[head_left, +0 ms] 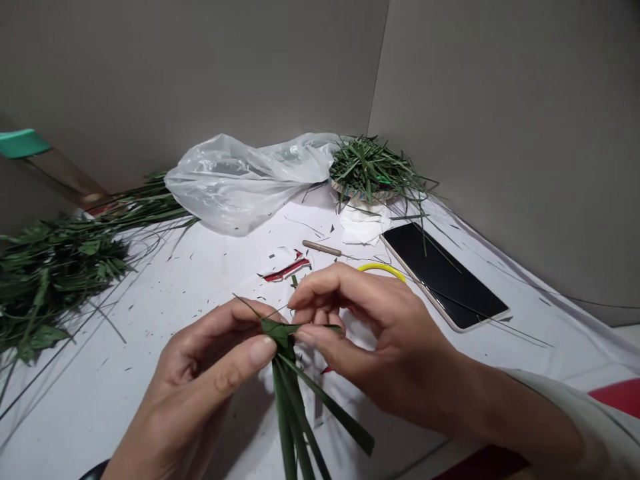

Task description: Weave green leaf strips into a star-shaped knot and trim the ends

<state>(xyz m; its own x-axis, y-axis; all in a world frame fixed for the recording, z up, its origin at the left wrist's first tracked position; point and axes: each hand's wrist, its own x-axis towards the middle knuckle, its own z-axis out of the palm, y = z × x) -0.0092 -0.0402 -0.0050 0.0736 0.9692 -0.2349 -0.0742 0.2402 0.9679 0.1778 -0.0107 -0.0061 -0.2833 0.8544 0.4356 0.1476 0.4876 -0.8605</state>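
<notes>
both hands meet over the white table [165, 300]. the left hand [200, 380] pinches a bundle of green leaf strips [295, 400] at its folded top, strips trailing below the fingers. the right hand [370, 333] grips the same fold from the other side. a phone [443, 273] lies just beyond the right hand, a plastic bag [235, 177] farther off.

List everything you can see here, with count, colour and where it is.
leaf strips: several, green, pinched between both hands, front centre
leaf pile: one, green, far left
plastic bag: one, clear, back centre
basket of trimmings: one, green contents, back, right of bag
tissue: one, white, before the basket
phone: one, black screen, right
stick: one, brown, centre
yellow ring: one, behind right hand
table: white, scrap-littered
left hand: holds strips
right hand: fingers fold a strip
</notes>
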